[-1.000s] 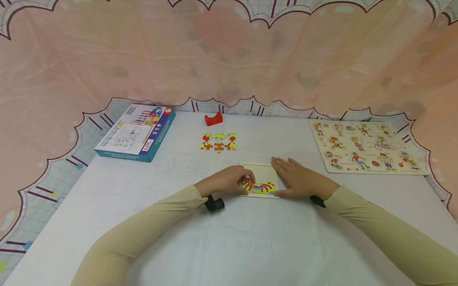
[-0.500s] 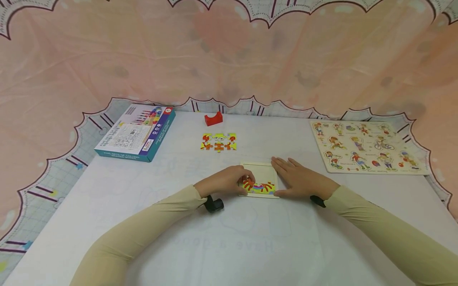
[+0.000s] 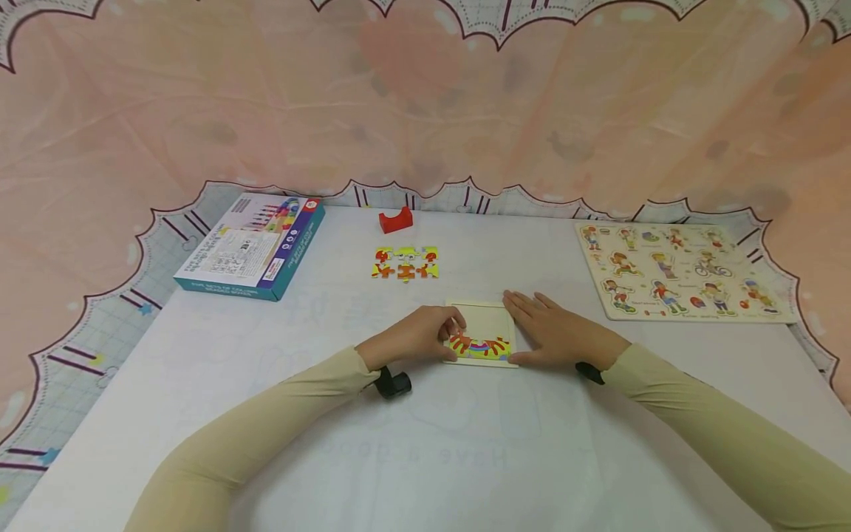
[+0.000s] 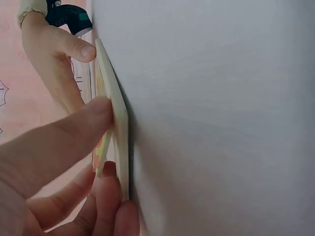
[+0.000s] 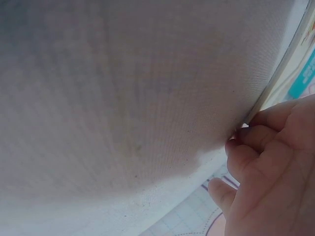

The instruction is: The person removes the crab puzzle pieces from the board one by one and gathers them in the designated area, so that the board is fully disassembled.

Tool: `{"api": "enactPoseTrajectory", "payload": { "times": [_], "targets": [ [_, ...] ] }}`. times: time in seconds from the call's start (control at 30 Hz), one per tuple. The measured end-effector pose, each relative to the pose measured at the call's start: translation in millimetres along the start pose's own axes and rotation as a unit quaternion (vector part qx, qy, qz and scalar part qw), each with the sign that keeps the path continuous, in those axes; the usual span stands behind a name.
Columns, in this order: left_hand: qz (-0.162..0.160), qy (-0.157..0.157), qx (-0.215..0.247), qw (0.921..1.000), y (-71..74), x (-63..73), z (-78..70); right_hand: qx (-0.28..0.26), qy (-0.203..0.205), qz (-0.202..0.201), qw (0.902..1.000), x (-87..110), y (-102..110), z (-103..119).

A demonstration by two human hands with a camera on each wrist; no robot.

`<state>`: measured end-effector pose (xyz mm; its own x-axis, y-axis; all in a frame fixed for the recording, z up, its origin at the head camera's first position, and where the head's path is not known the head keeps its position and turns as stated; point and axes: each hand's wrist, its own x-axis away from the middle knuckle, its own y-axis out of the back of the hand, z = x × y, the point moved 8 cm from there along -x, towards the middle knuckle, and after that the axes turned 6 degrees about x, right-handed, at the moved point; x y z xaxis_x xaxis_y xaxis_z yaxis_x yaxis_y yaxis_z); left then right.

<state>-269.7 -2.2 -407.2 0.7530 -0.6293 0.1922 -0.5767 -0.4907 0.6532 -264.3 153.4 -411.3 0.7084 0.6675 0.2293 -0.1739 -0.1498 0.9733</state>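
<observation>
A small cream puzzle tray (image 3: 485,319) lies on the table between both hands in the head view. Along its near side runs a row of yellow, orange and pink puzzle pieces (image 3: 488,348). My left hand (image 3: 425,334) is at the tray's left edge, thumb and curled fingers pinching the leftmost puzzle piece (image 4: 102,150). In the left wrist view this piece tilts up from the tray, a fingertip at its raised end. My right hand (image 3: 558,330) rests along the tray's right edge with straight fingers, thumb at the near corner. Fingers partly hide the pinched piece.
Behind the tray lies a joined block of puzzle pieces (image 3: 405,264), with a red notched block (image 3: 396,220) farther back. A teal-sided box (image 3: 249,247) is at the left. To the right lies a wooden picture board (image 3: 685,273).
My left hand has drawn back slightly to the left, its fingertips moving off the face of the near row toward the tray's left edge. My right hand keeps its place.
</observation>
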Motion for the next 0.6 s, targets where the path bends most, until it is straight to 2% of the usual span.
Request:
{"api": "enactPoseTrajectory", "payload": {
  "times": [0.3, 0.6],
  "targets": [
    [-0.005, -0.020, 0.000, 0.9998, 2.0, 2.1, -0.2, -0.001, 0.001, -0.003, 1.0000, 0.0, -1.0, -0.9],
    [-0.001, -0.022, -0.002, 0.9998, 1.9, 3.0, 1.4, 0.000, -0.002, 0.004, 1.0000, 0.1, -2.1, -1.1]
  ]
}}
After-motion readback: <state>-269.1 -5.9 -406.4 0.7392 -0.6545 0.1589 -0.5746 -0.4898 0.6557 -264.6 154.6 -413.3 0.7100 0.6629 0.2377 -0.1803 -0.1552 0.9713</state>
